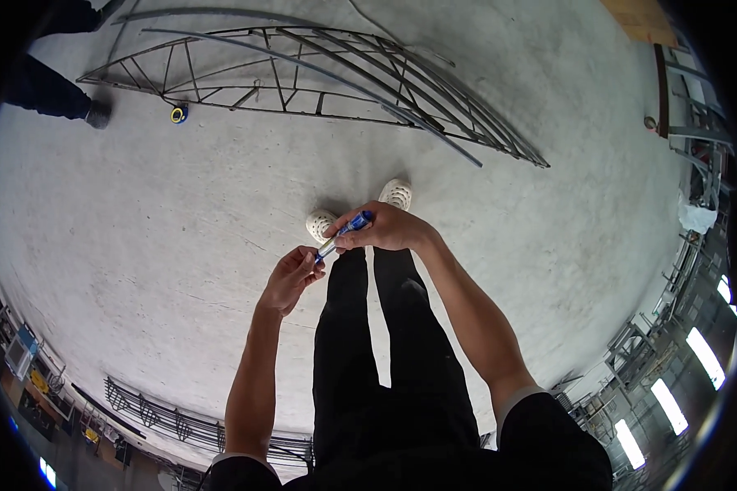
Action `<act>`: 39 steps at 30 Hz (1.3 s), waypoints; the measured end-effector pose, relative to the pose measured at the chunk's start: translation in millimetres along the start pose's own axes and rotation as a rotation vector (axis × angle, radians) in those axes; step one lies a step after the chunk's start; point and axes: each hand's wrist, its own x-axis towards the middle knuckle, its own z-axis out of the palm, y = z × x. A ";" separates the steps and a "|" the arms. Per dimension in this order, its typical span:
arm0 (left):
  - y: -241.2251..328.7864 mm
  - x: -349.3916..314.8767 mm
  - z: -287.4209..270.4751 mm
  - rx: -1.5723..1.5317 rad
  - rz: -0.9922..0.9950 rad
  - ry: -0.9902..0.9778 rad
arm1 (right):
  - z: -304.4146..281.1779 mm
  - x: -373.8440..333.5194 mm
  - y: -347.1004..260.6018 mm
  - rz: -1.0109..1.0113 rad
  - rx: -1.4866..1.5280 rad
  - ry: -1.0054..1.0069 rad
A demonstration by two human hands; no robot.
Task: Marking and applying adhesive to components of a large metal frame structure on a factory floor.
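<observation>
In the head view, the pale grey concrete floor (pixel 180 196) runs wide under the person, scuffed and finely scratched, with small dark specks. A slim blue-and-silver marker (pixel 328 246) is up between the two hands, above the white clogs (pixel 397 194). The right hand (pixel 386 227) has its fingers curled around the thicker blue end; the left hand (pixel 291 277) pinches the narrow end with its fingertips. Beyond the feet lies a dark metal truss (pixel 280 92), loose bars (pixel 327 72) slanting across it. A round blue-and-yellow object (pixel 178 114) sits near its left end, close to someone else's dark trouser leg (pixel 45 87). Metal racking (pixel 696 132) crowds the right edge, bright light strips (pixel 668 407) glow lower down, and lattice frames (pixel 164 416) stretch along the lower left.
</observation>
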 end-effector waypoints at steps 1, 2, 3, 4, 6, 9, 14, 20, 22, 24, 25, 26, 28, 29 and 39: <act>-1.5 -0.8 -0.4 -0.003 0.004 0.002 | -0.7 0.5 0.1 0.011 0.000 -0.005; -0.8 -3.0 0.2 -0.012 -0.001 -0.028 | 0.7 2.5 -2.1 0.019 0.002 -0.012; -0.1 -5.1 1.0 -0.020 -0.007 -0.058 | 1.9 3.0 -3.8 0.016 0.000 -0.018; 1.7 -6.4 2.5 -0.030 -0.014 -0.091 | 3.4 0.0 -10.4 0.047 -0.026 -0.039; 8.8 -6.1 2.0 0.077 -0.107 -0.201 | 5.9 -6.8 -22.5 0.108 -0.078 -0.078; 17.0 -9.4 5.0 0.291 -0.302 -0.420 | 6.1 -19.9 -25.1 0.029 -0.034 -0.141; 15.7 -11.1 2.4 -0.034 -0.146 -0.259 | 12.7 -10.6 -20.3 -0.055 -0.022 -0.051; 22.5 13.7 -4.2 0.177 -0.011 -0.123 | -9.9 -21.8 -20.3 -0.207 -0.192 0.483; 13.0 19.1 -11.5 0.228 -0.013 -0.121 | -11.1 -13.7 -10.1 -0.300 -0.225 0.551; 13.0 15.5 -13.2 0.340 -0.056 -0.100 | 1.5 -13.3 -8.3 -0.257 -0.401 0.467; 13.1 14.2 -11.8 0.394 -0.079 -0.093 | 7.0 -14.6 -7.8 -0.229 -0.490 0.428; 12.4 14.1 -9.3 0.404 -0.071 -0.094 | 12.1 -15.8 -7.6 -0.241 -0.491 0.435; 16.3 10.8 6.7 0.307 -0.160 -0.050 | 23.0 -21.0 -11.6 -0.170 -0.475 0.452; 17.2 6.7 8.4 0.257 -0.203 -0.022 | 27.3 -21.7 -17.2 -0.138 -0.465 0.455; 46.7 -7.3 12.3 0.010 0.054 0.340 | 74.0 -16.6 -13.1 -0.242 -0.723 0.380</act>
